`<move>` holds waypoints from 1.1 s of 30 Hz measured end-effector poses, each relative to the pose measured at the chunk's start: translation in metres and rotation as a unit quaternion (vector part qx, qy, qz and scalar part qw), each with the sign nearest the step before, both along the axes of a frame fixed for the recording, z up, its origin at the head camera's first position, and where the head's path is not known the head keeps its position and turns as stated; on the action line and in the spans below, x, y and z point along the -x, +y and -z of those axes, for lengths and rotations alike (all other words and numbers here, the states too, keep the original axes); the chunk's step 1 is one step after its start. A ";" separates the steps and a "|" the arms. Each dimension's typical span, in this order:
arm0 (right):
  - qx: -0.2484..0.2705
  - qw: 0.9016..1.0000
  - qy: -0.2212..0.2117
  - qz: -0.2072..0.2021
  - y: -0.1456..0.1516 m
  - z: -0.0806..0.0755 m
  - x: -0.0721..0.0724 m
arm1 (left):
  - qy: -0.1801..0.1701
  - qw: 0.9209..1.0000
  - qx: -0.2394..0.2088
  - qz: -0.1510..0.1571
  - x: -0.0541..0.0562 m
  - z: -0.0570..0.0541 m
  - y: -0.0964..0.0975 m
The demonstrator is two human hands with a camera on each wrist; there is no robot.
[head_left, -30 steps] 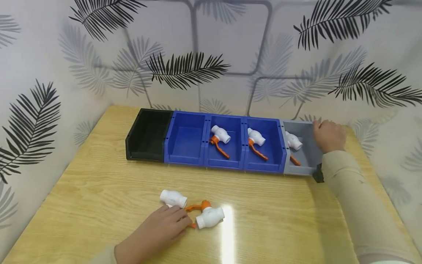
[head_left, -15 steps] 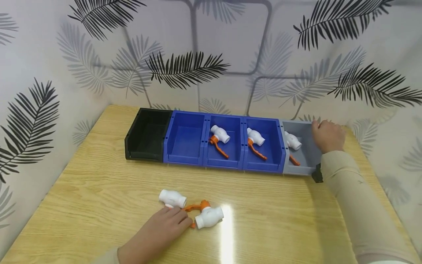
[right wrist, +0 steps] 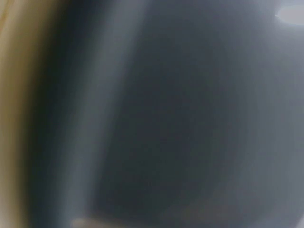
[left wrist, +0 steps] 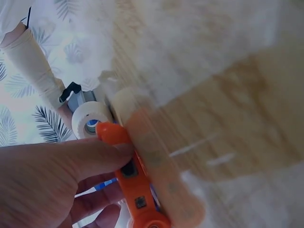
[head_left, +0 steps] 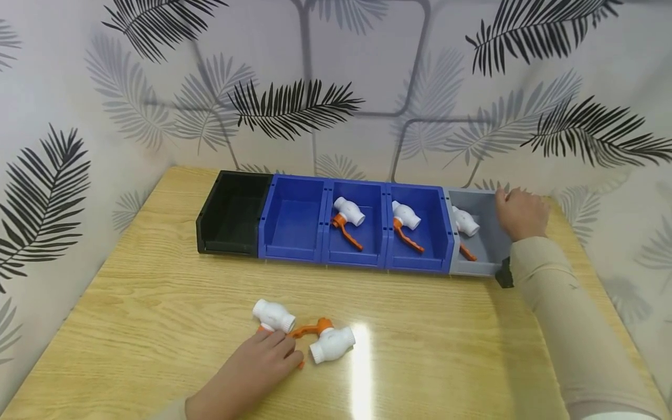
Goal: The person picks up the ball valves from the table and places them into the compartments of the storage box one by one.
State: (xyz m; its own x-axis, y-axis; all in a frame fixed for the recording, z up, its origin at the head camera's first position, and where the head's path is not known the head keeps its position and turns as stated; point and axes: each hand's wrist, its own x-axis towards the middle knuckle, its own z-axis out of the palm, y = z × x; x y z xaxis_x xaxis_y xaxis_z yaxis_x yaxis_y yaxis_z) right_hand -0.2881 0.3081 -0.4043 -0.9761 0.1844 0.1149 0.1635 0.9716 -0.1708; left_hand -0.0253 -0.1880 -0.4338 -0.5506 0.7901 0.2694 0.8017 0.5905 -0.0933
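Two ball valves with white bodies and orange handles lie on the wooden table near the left hand (head_left: 254, 367). That hand pinches the orange handle (left wrist: 135, 190) of the nearer-left ball valve (head_left: 274, 315) between thumb and fingers, hiding most of the handle in the head view. Just right of the fingers is the other ball valve (head_left: 333, 344), its handle pointing left. Far right, the right hand (head_left: 522, 214) grips the right wall of a grey bin (head_left: 475, 268), its fingers partly hidden. The right wrist view is a grey blur.
In the bin row, a black bin (head_left: 228, 246) and a blue bin (head_left: 291, 253) stand left. A middle blue bin (head_left: 354, 259), a right blue bin (head_left: 420, 263) and the grey bin each hold a ball valve. A patterned cloth (head_left: 367, 140) hangs behind.
The pinched valve has turned slightly; more of its orange stem shows, and its handle end has moved a little away from the other valve. The right hand stays on the grey bin.
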 end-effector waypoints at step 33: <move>0.005 1.000 -0.004 0.000 0.000 0.000 0.000 | -0.088 0.995 0.036 0.018 0.003 -0.009 -0.024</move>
State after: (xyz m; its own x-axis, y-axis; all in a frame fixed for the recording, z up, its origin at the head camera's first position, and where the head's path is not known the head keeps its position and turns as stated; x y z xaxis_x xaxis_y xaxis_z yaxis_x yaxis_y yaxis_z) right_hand -0.2880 0.3078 -0.4040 -0.9769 0.1864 0.1041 0.1658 0.9696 -0.1800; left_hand -0.0278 -0.2119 -0.4244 -0.5557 0.8235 0.1139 0.8295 0.5584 0.0100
